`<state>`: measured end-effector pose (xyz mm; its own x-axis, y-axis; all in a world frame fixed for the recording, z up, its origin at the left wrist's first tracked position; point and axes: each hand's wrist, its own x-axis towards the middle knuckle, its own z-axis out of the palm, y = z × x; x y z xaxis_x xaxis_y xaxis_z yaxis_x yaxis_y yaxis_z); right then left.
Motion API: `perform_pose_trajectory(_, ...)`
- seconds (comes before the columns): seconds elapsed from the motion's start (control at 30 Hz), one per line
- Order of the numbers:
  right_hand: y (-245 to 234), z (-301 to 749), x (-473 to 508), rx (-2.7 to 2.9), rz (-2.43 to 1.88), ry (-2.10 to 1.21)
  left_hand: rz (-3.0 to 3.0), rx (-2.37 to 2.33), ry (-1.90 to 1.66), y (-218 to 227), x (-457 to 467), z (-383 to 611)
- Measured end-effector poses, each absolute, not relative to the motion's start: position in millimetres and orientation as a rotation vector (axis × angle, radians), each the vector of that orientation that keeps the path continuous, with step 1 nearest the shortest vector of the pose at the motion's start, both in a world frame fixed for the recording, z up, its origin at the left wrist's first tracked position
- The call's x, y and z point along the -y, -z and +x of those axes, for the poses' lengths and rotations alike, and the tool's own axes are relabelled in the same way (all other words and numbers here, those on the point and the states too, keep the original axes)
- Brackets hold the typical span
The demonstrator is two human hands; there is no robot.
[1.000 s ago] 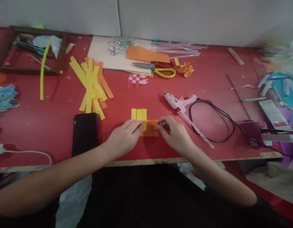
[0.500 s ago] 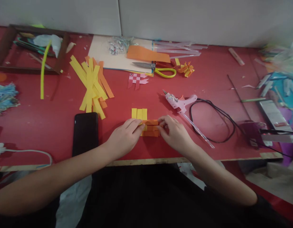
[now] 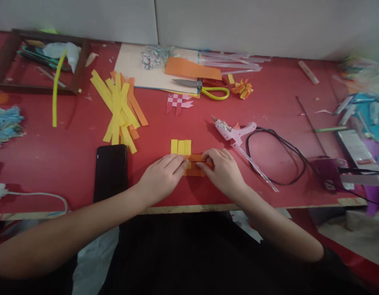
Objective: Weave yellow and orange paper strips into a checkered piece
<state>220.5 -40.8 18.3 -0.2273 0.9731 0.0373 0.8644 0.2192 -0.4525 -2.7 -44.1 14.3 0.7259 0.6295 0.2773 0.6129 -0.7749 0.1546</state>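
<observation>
On the table in front of me, yellow paper strips standing upright in the view are crossed by orange paper strips running sideways. My left hand is closed, thumb and fingertips pressed on the crossing at its left side and hiding part of it. Between the thumb and fingers of my right hand is the right part of an orange strip; those fingers cover its end. A small pink-and-red woven paper fish lies beyond the strips.
A black phone lies left of my hands, below a pile of loose yellow strips. To the right are a pink glue gun and its black cord. Yellow-handled scissors and a wooden tray sit further back.
My right thumb and fingers have moved slightly left along the orange strips, covering more of their right part. My left hand stays almost where it was.
</observation>
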Motion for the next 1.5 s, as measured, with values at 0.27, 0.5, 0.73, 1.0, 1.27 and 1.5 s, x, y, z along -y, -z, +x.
perform_pose_trajectory(0.27, -19, 221, 38, 2.234, -1.665, -0.5, 2.914, -1.012, -0.47, -12, 45, -4)
perform_pose_trajectory(0.5, -19, 222, 38, 2.234, -1.665, -0.495, 2.85, -1.009, -0.478, -15, 44, -3)
perform_pose_trajectory(0.73, -18, 220, 40, 2.211, -1.633, -0.424, 2.929, -0.924, -0.546, -16, 45, -1)
perform_pose_trajectory(1.0, -34, 228, 39, 2.293, -1.476, -0.46, 3.0, -0.886, -0.635, -18, 48, 1)
perform_pose_trajectory(1.27, -34, 233, 35, 2.437, -1.52, -0.616, 3.089, -0.866, -0.697, -14, 50, 2)
perform_pose_trajectory(1.5, -32, 232, 13, 2.505, -1.324, -0.776, 3.085, -0.868, -0.742, -15, 48, 2)
